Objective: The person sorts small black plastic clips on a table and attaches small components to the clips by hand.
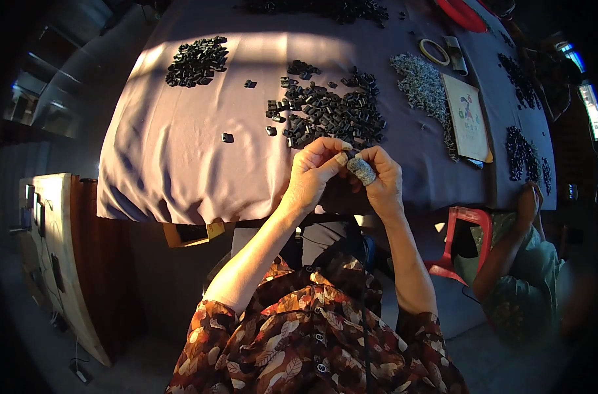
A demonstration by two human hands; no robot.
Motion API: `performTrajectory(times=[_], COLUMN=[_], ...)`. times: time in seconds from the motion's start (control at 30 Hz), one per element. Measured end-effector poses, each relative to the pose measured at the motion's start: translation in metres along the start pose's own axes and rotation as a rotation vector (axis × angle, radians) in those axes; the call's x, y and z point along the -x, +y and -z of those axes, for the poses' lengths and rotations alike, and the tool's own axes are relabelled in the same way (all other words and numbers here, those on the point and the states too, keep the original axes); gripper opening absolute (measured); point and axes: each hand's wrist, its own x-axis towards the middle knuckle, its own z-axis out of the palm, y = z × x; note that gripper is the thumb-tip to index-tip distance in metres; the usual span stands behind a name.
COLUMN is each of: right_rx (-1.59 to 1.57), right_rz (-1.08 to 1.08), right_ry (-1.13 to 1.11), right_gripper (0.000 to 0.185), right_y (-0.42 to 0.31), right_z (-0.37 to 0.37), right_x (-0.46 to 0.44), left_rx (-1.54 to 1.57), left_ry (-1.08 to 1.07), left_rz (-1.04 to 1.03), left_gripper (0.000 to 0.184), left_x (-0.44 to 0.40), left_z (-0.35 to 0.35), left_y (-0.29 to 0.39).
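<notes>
My left hand (312, 172) and my right hand (386, 180) meet at the front edge of the cloth-covered table. Thumb and fingers of the left pinch a small black piece (350, 154), mostly hidden by the fingertips. The right fingers close in on the same spot; a grey speckled wrap (361, 171) appears to cover a digit there. Whether the right hand also grips the piece is hard to see. Just beyond both hands lies a large heap of small black plastic parts (332, 111), with a few strays to its left.
Another black heap (197, 62) lies at the left. Silvery small parts (420, 85) spread beside a booklet (468, 118), with a tape roll (434, 51) behind. At right, a person's arm (509, 249) rests near more black parts (526, 157), by a red stool (460, 243).
</notes>
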Motion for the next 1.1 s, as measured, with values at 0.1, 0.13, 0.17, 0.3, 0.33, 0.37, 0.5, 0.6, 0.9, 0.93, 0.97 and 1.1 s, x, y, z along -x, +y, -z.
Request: performTrajectory(times=[0.1,0.13,0.17,0.3,0.33,0.37,0.5,0.6,0.9,0.93,0.97,1.1], right_rx=[0.017,0.021,0.024,0.039,0.044,0.035,0.017,0.016,0.017,0.020,0.018,0.008], right_rz=[0.009,0.014,0.013,0.026,0.034,0.029,0.035,0.034,0.035,0.032,0.031,0.039], right_ry=[-0.013,-0.016,-0.016,-0.013,-0.011,-0.008,0.008,0.009,0.003,0.001,0.002,0.003], right_gripper=[0.006,0.007,0.008,0.012,0.013,0.013,0.014,0.013,0.012,0.012,0.012,0.012], right_y=[0.0011,0.0010,0.0003,-0.0055,-0.0063,-0.0056,-0.0032,-0.0039,-0.0075,-0.0080,-0.0074,-0.0058], right_z=[0.0011,0.0016,0.0019,0.0000,-0.0004,-0.0003,-0.0007,-0.0007,-0.0014,-0.0013,-0.0011,-0.0005], right_x=[-0.0004,-0.0003,-0.0003,0.0013,0.0015,0.0020,0.0022,0.0027,0.0019,0.0021,0.0023,0.0011], left_rx=[-0.031,-0.038,-0.039,-0.049,-0.052,-0.052,-0.043,-0.047,-0.079,-0.080,-0.078,-0.065], left_ry=[0.005,0.003,-0.002,-0.026,-0.033,-0.031,-0.041,-0.060,-0.049,-0.047,-0.045,-0.047], left_rz=[0.003,0.003,0.002,0.027,0.040,0.042,0.039,0.020,0.019,0.022,0.017,0.001], left_gripper=[0.011,0.012,0.012,0.013,0.014,0.014,0.013,0.012,0.011,0.010,0.010,0.010], left_x=[0.0002,0.0001,-0.0001,0.0003,0.0000,-0.0001,-0.0008,-0.0006,-0.0005,-0.0004,-0.0004,-0.0014], left_z=[0.0003,0.0004,0.0005,0.0031,0.0037,0.0040,0.0043,0.0041,0.0019,0.0016,0.0016,0.0011], left_y=[0.0006,0.0002,0.0001,0.0005,0.0006,0.0003,-0.0003,-0.0010,0.0002,0.0003,0.0000,-0.0013])
